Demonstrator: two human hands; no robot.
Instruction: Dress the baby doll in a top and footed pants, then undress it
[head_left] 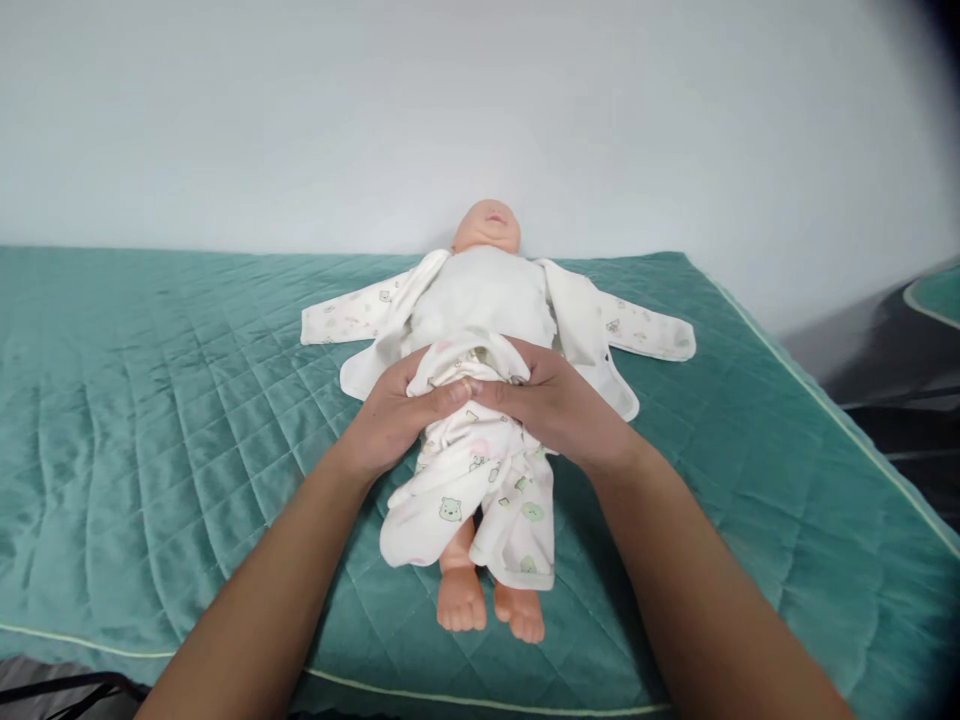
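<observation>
A baby doll (487,226) lies on its back, head toward the wall and bare feet toward me. White printed pants (480,460) cover its legs down to the shins. My left hand (394,415) and my right hand (566,405) hold the pants' waistband from both sides, thumbs on top and nearly meeting in the middle. Most of my fingers are hidden beneath the cloth and the doll's body. Its torso shows a plain white layer (484,290). A white printed jacket (645,325) spreads open under the doll, sleeves stretched out to both sides.
A green quilted cover (187,400) with pale piping lies under the doll. Behind it rises a pale wall (337,120). Dark furniture (915,440) stands beyond the right edge, and a dark metal frame (75,685) shows at the lower left.
</observation>
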